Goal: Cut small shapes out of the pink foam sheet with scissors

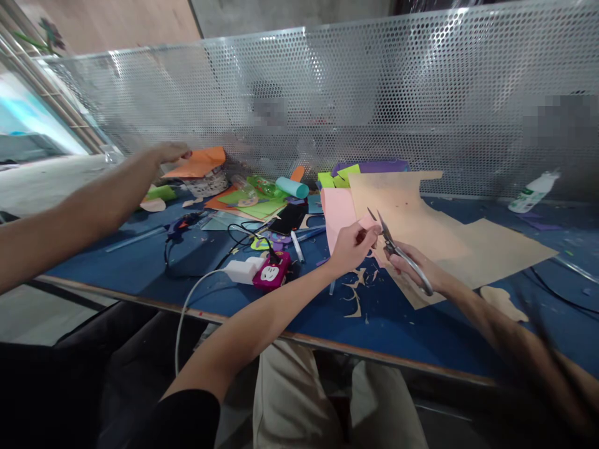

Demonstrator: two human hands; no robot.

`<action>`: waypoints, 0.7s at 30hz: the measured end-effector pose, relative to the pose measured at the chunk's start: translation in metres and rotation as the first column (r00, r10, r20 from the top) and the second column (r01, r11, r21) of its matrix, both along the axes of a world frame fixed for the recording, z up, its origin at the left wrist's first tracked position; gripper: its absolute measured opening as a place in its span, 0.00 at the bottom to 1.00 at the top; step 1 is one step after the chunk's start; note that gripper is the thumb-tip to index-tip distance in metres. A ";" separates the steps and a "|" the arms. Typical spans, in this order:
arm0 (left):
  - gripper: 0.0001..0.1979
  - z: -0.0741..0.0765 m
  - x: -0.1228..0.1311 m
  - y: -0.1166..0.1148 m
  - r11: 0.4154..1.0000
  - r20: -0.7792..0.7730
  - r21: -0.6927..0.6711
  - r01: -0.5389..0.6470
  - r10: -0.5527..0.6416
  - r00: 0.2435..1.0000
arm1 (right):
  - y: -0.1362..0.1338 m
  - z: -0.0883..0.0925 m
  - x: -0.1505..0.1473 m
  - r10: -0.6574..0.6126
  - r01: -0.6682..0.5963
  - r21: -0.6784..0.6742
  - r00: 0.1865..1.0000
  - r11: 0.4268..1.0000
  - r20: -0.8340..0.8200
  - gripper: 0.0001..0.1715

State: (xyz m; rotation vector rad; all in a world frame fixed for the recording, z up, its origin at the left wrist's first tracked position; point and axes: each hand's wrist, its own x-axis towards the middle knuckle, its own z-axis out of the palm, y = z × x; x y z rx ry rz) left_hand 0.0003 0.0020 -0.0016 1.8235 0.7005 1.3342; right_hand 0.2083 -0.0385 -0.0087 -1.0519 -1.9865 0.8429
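Note:
My left hand (353, 247) pinches a small piece of pink paper (368, 222) over the table. Just to its right, my right hand (414, 265) grips a pair of scissors (407, 260) by the handles. The blades are parted and point up and left, close to the pink piece. Whether they touch it I cannot tell. Behind my left hand lies a larger pink sheet (336, 212). A big tan sheet (397, 199) spreads under and beyond my right hand. Curled tan scraps (356, 293) lie below my hands.
A co-worker's arm (93, 193) reaches in from the left toward orange paper (203, 162). A pink power socket (272, 272) with a white plug, a phone (287, 218), a marker (297, 246) and a glue gun (180, 226) lie left. A white bottle (534, 192) stands tilted at right.

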 end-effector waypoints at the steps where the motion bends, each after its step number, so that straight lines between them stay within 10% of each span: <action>1: 0.27 0.000 0.000 0.000 1.000 -0.003 0.001 -0.005 0.005 1.000 | 0.000 0.001 0.000 -0.007 0.007 0.004 1.000 1.000 0.011 0.23; 21: 0.32 0.004 -0.003 0.004 0.998 -0.055 -0.017 0.055 -0.055 0.997 | 0.005 0.001 0.004 -0.111 0.093 0.137 0.985 0.986 0.128 0.23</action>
